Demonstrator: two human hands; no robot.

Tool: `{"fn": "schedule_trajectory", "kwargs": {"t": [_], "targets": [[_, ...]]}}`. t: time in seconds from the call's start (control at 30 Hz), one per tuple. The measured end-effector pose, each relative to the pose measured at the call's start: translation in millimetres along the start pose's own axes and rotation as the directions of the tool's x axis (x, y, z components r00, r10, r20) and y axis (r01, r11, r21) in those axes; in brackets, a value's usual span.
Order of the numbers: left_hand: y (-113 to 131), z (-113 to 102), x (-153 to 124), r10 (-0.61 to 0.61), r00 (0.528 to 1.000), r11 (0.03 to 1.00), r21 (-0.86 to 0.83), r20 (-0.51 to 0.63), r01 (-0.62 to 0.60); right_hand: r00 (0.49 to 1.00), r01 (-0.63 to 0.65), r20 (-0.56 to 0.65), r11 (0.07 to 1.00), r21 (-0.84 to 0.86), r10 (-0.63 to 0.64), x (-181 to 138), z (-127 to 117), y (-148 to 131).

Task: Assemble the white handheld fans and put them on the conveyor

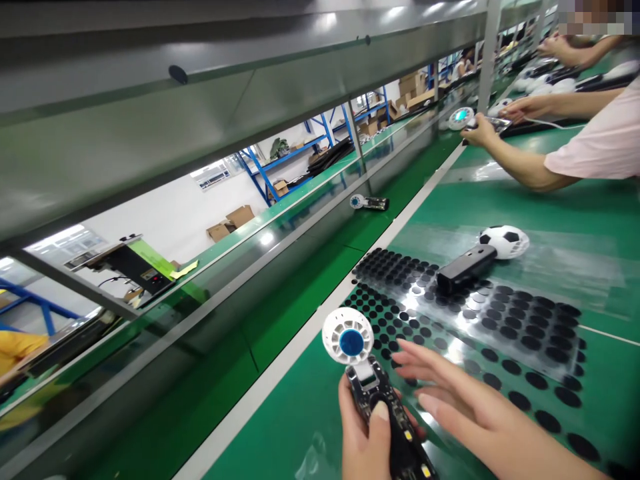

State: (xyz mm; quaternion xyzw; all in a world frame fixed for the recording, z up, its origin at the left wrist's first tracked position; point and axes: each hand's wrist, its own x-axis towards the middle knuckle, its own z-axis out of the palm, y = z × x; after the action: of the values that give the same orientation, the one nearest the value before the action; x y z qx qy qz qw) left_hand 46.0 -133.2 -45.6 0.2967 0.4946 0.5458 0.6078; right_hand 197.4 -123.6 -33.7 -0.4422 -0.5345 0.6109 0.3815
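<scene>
My left hand (364, 437) is closed around the black handle of a handheld fan (349, 340). Its round white head carries a blue disc in the middle, and parts of a circuit board show along the handle. The thumb lies across a dark round spot on it. Beside the fan, my right hand (450, 400) is held with fingers stretched out and apart, holding nothing. Under and behind it lie clear sheets of black round stickers (520, 400). Across these sheets rests a second fan (505, 241), its white head patterned in black like a football.
Left of the work surface runs a green conveyor belt (295, 347), with another fan (369, 202) farther along it. A metal beam (200, 127) crosses overhead. At the right, a co-worker's hands (483, 131) hold a fan with a lit blue centre.
</scene>
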Motion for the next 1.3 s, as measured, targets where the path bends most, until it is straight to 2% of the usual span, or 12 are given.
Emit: {"fn": "schedule_trajectory", "kwargs": {"t": [0.13,0.27,0.33,0.47,0.57,0.7,0.83,0.93,1.1,1.2,1.3], "targets": [[2.7,-0.6,-3.3,0.018,0.997,0.992,0.130,-0.070,-0.009,0.991,-0.019,0.131,0.981,0.194,-0.007,4.0,11.9,-8.9],[6.6,-3.6,-4.7,0.003,0.992,0.972,0.233,-0.123,0.026,0.972,-0.079,0.233,0.961,0.264,0.016,6.9,16.9,-24.8],[6.6,-3.0,-5.3,-0.027,0.992,0.979,0.198,-0.123,0.051,0.974,-0.077,0.226,0.966,0.246,0.020,9.7,16.6,-26.5],[1.8,6.4,-9.8,-0.001,0.999,0.997,-0.073,-0.040,-0.002,0.980,-0.075,0.197,0.978,0.197,0.036,15.5,17.3,-16.1],[-1.5,14.4,-15.2,-0.017,0.999,0.983,-0.186,-0.044,0.009,0.984,-0.096,0.163,0.987,0.130,0.074,15.4,19.8,-10.2],[-0.9,16.2,-17.6,0.016,0.999,0.989,-0.149,-0.029,-0.020,0.990,-0.061,0.127,0.998,0.020,0.058,11.9,19.4,-14.7],[-3.3,11.9,-12.4,0.053,0.998,0.984,-0.170,0.022,-0.049,0.985,-0.044,0.170,0.997,0.061,0.033,11.2,19.2,-20.3],[-10.7,8.4,-6.5,0.082,0.996,0.980,-0.183,0.045,-0.072,0.995,-0.067,0.083,0.996,0.055,0.062,11.4,24.2,-17.1],[-17.2,4.0,-0.2,0.109,0.994,0.986,-0.132,0.033,-0.104,0.996,-0.063,0.084,0.950,0.306,0.039,12.3,31.8,-3.4],[-10.3,2.8,-0.1,0.088,0.996,0.994,-0.059,0.015,-0.087,0.996,-0.066,0.082,0.925,0.375,0.038,13.9,32.0,-0.4],[-1.3,3.0,-1.4,0.063,0.998,0.998,-0.021,-0.017,-0.063,0.990,-0.124,0.119,0.883,0.452,0.078,16.1,32.5,-1.5]]}}
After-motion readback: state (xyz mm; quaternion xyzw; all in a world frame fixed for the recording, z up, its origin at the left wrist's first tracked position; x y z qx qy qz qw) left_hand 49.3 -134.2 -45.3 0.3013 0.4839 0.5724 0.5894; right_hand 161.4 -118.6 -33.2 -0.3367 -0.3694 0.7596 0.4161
